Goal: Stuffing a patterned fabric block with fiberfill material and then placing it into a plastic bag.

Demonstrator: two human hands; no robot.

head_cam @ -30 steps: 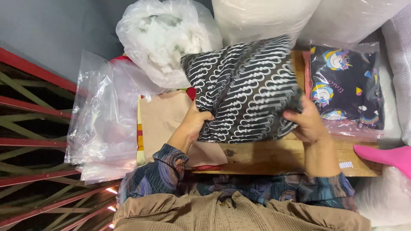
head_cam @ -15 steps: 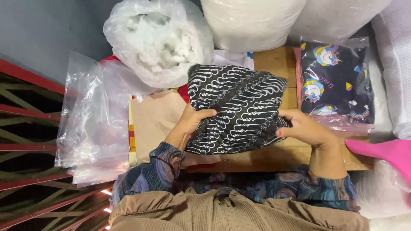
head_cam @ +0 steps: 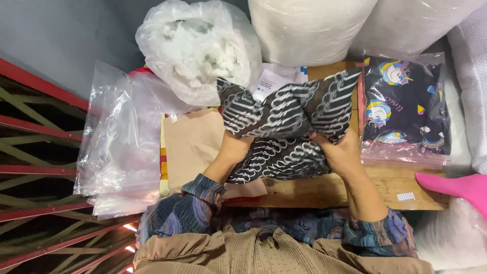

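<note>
Her right hand (head_cam: 341,152) pinches the black-and-white patterned cover (head_cam: 284,127), while the left hand (head_cam: 234,148) is buried under the cloth, its fingers impossible to make out.

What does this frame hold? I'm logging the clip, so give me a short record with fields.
left hand: tucked under the black-and-white patterned fabric
right hand: gripping that fabric from the right
surface: wooden board
left of hands: beige cloth, clear plastic bags
above: bag of white stuffing
right: packaged unicorn-print fabric, pink object
</note>
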